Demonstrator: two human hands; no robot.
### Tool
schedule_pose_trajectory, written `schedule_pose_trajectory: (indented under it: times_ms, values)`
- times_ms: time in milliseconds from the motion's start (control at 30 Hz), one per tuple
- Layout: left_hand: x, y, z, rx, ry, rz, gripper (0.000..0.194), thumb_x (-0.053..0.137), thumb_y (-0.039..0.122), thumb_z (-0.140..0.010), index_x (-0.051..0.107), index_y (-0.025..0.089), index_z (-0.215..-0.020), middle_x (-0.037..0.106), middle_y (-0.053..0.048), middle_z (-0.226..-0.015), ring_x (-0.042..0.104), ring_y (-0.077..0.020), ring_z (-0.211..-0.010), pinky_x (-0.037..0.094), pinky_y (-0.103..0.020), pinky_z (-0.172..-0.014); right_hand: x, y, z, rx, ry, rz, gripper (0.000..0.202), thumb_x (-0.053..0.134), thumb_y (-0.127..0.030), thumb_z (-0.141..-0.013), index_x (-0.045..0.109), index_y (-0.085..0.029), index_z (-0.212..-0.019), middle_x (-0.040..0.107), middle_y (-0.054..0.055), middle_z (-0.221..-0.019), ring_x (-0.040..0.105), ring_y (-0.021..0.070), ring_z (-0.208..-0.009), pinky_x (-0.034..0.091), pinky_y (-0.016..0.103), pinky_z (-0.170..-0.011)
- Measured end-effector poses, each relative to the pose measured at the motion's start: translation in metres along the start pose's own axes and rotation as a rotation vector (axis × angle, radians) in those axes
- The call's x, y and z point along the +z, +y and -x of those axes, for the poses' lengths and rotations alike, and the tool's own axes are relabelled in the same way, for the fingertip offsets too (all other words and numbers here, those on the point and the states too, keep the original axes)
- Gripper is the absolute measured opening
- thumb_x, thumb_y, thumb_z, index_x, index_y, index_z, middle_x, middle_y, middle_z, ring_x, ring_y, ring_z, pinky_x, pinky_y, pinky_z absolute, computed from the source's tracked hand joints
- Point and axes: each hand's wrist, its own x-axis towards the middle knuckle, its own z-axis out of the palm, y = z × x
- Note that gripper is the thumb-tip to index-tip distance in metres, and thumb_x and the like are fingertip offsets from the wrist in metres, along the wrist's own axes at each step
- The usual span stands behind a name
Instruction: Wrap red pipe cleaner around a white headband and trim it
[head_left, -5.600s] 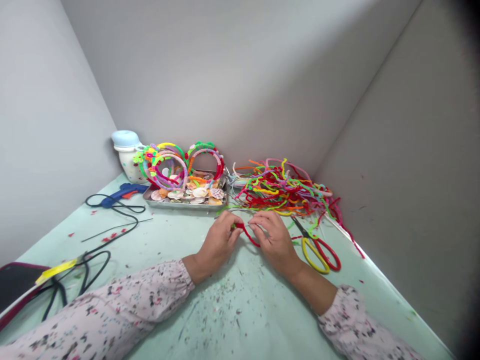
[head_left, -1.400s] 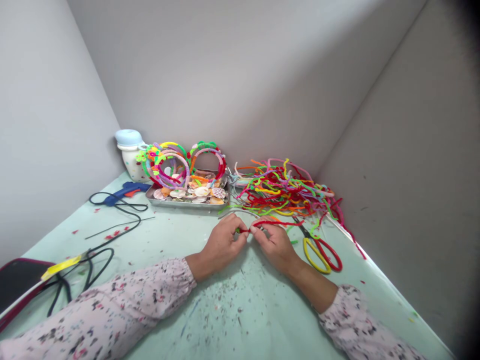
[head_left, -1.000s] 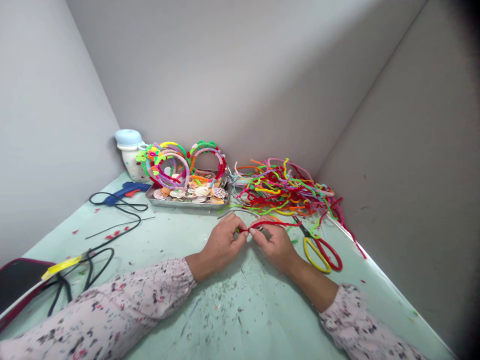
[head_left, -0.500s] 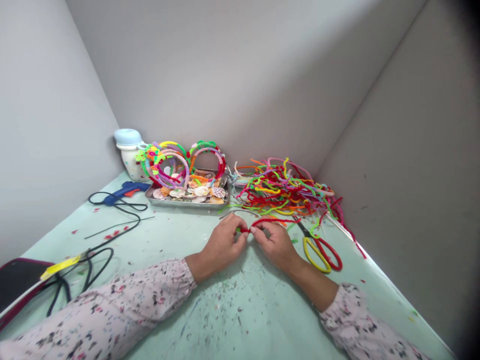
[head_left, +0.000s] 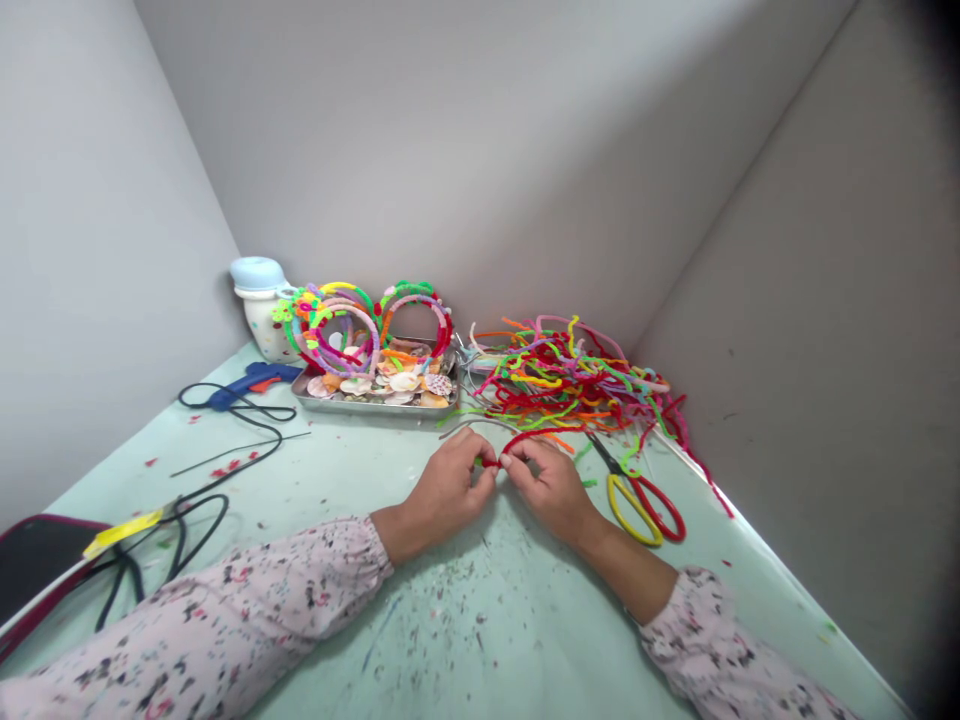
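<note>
Head view, red pipe cleaner: this one (head_left: 541, 432) sits right at the fingertips, loose tail arching over the right hand's far side
Long axis: roughly left to right, free end out by the scissors (head_left: 618, 470)
Left hand: (head_left: 450, 485) pinched tight on the left end, a bit of green there too
Right hand: (head_left: 549, 488) also pinching it, just beside the left, and nearer the tail
Gray arc: (head_left: 484, 421) just past both hands on the surface (head_left: 420, 620), can't tell if it's gripped
</note>
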Motion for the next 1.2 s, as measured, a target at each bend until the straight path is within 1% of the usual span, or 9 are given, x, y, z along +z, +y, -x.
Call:
schedule_pose_trajectory:
  times_ms: [200,433,600,833,1000,1200]
  values:
    - [-0.0006,0.0011,0.0001,-0.009,-0.007,-0.001,0.007,0.049,0.018,-0.081,0.056,0.017,-0.084,0.053,-0.004,-0.084,0.048,-0.0152,-0.077,0.038,-0.024,-0.06,-0.0008,-0.0001,-0.0007,-0.014,-0.008,-0.002,0.015,0.051,-0.022,-0.086,0.058,-0.02,-0.073,0.06,0.001,-0.072,0.055,0.0163,-0.073,0.039,0.029,-0.073]
    - [0.0005,-0.0003,0.0003,-0.02,0.016,-0.002,0.006,0.049,0.018,-0.082,0.055,0.017,-0.084,0.053,-0.003,-0.083,0.049,-0.0151,-0.077,0.039,-0.024,-0.061,-0.0026,0.0006,-0.0013,-0.019,-0.011,-0.031,0.014,0.052,-0.023,-0.086,0.061,-0.019,-0.075,0.064,0.001,-0.073,0.056,0.0166,-0.073,0.04,0.029,-0.073]
    - [0.0008,-0.0007,0.0008,-0.007,-0.008,-0.001,0.007,0.049,0.018,-0.082,0.055,0.017,-0.085,0.053,-0.003,-0.083,0.049,-0.0147,-0.075,0.039,-0.024,-0.061,-0.0018,0.0007,-0.0017,-0.029,-0.007,-0.025,0.015,0.052,-0.022,-0.085,0.059,-0.02,-0.072,0.06,0.001,-0.07,0.054,0.0163,-0.071,0.04,0.029,-0.071]
    - [0.0,0.001,0.0008,0.026,-0.01,0.019,0.009,0.049,0.016,-0.082,0.056,0.018,-0.086,0.055,-0.004,-0.086,0.051,-0.016,-0.08,0.041,-0.027,-0.069,-0.0028,-0.0003,-0.0023,-0.034,-0.009,-0.019,0.016,0.05,-0.022,-0.085,0.057,-0.02,-0.071,0.057,0.0,-0.068,0.052,0.0154,-0.069,0.038,0.028,-0.069]
    - [-0.0002,0.0009,0.0013,0.035,-0.007,0.024,0.009,0.049,0.014,-0.081,0.056,0.018,-0.086,0.055,-0.004,-0.086,0.052,-0.0162,-0.082,0.041,-0.028,-0.071,-0.0026,-0.001,-0.0027,-0.019,-0.014,-0.02,0.017,0.05,-0.022,-0.086,0.057,-0.02,-0.071,0.056,-0.001,-0.068,0.052,0.0154,-0.069,0.039,0.028,-0.069]
    - [0.0001,0.0001,0.0009,0.011,0.025,0.027,0.008,0.05,0.015,-0.081,0.055,0.017,-0.087,0.054,-0.003,-0.086,0.051,-0.0152,-0.079,0.04,-0.027,-0.07,-0.003,-0.0008,-0.0019,-0.02,0.0,-0.02,0.015,0.05,-0.024,-0.086,0.058,-0.02,-0.074,0.06,0.001,-0.072,0.054,0.017,-0.073,0.04,0.03,-0.073]
